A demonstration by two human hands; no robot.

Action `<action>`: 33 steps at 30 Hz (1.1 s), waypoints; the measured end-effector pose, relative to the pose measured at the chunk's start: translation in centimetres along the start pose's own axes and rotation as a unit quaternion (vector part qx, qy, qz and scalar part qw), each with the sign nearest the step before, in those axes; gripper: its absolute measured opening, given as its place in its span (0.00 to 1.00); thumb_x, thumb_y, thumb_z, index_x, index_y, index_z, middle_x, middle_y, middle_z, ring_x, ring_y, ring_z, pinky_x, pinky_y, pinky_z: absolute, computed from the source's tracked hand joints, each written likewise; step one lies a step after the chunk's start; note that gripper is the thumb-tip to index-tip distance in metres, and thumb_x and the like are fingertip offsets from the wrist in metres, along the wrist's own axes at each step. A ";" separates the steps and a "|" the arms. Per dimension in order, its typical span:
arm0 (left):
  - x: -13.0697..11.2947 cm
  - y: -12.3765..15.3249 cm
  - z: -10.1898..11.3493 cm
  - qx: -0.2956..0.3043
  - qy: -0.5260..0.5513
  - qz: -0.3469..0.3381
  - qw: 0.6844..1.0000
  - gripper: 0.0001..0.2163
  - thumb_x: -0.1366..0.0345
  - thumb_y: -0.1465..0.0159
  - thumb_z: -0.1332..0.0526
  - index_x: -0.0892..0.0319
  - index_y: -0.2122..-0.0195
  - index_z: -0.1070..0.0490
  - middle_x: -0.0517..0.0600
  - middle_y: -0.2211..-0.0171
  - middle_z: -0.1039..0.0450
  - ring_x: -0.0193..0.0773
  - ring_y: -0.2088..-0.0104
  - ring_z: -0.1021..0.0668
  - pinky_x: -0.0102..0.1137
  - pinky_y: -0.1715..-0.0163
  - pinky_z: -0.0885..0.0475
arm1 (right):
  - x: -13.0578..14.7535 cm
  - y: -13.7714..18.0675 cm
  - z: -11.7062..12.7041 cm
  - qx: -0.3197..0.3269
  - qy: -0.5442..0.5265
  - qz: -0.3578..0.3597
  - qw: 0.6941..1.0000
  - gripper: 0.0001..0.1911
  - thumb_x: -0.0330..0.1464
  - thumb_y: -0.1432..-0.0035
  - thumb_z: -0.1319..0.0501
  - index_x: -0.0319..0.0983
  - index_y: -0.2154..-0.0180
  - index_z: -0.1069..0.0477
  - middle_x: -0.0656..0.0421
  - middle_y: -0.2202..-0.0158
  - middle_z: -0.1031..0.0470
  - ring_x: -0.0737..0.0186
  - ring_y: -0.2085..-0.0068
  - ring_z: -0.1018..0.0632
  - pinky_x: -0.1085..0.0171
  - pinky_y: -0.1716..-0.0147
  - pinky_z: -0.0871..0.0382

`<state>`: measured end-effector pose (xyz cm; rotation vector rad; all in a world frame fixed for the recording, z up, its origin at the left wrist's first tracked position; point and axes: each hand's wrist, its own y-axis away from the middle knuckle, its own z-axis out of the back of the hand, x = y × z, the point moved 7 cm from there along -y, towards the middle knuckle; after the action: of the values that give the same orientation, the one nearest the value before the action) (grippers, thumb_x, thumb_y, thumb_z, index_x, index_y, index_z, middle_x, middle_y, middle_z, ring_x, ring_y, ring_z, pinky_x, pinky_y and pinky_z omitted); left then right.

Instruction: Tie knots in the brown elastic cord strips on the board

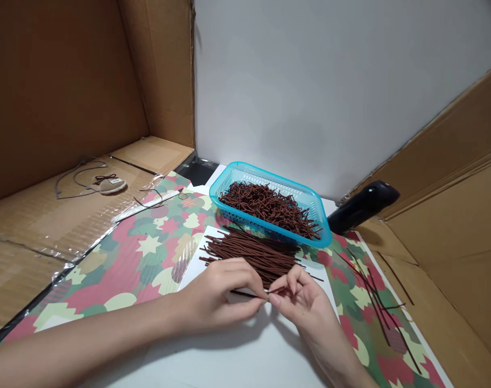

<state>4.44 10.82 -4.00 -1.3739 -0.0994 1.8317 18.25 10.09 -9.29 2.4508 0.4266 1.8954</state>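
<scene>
Between my two hands is a thin dark brown cord [245, 293], pinched near the middle of the view. My left hand [229, 291] grips it with thumb and fingertips together. Meeting it from the other side, my right hand [300, 299] holds the same cord between thumb and index finger, its other fingers curled. The fingertips hide the part where they meet. Just beyond my hands lies a pile of straight brown cords [253, 248] on a white sheet [213, 361].
A blue plastic basket [324, 237] of short brown pieces stands behind the pile. To its right is a black handle-like object [366, 205]. Loose cords [374, 296] lie on the right; a small beige item [112, 186] with a bow sits at left. Cardboard walls [165, 70] flank the table.
</scene>
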 end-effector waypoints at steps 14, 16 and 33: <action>3.0 1.0 -0.7 -0.059 0.219 0.280 0.933 0.06 0.70 0.47 0.35 0.62 0.76 0.32 0.49 0.72 0.27 0.34 0.70 0.25 0.28 0.68 0.30 | 0.8 0.3 -0.1 -0.017 0.051 0.049 0.997 0.10 0.29 0.52 0.30 0.42 0.71 0.31 0.63 0.71 0.26 0.67 0.65 0.23 0.71 0.64 0.28; 2.7 1.0 -0.7 -0.061 0.215 0.269 0.937 0.06 0.71 0.47 0.35 0.62 0.76 0.32 0.49 0.72 0.26 0.34 0.69 0.25 0.28 0.68 0.30 | 0.8 0.3 -0.2 -0.010 0.059 0.048 0.997 0.08 0.30 0.51 0.31 0.43 0.70 0.30 0.62 0.69 0.26 0.66 0.64 0.23 0.70 0.63 0.28; 0.9 0.5 -0.4 0.040 -0.028 0.121 0.991 0.04 0.66 0.36 0.44 0.60 0.66 0.32 0.51 0.68 0.29 0.36 0.66 0.27 0.28 0.66 0.32 | 3.6 1.6 -1.1 0.000 0.335 0.255 0.907 0.10 0.22 0.49 0.38 0.42 0.67 0.25 0.57 0.70 0.21 0.58 0.69 0.21 0.64 0.70 0.25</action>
<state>4.48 10.90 -5.11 -1.3263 0.1153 2.0513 18.35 9.20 -5.27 1.9519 -0.2647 2.9304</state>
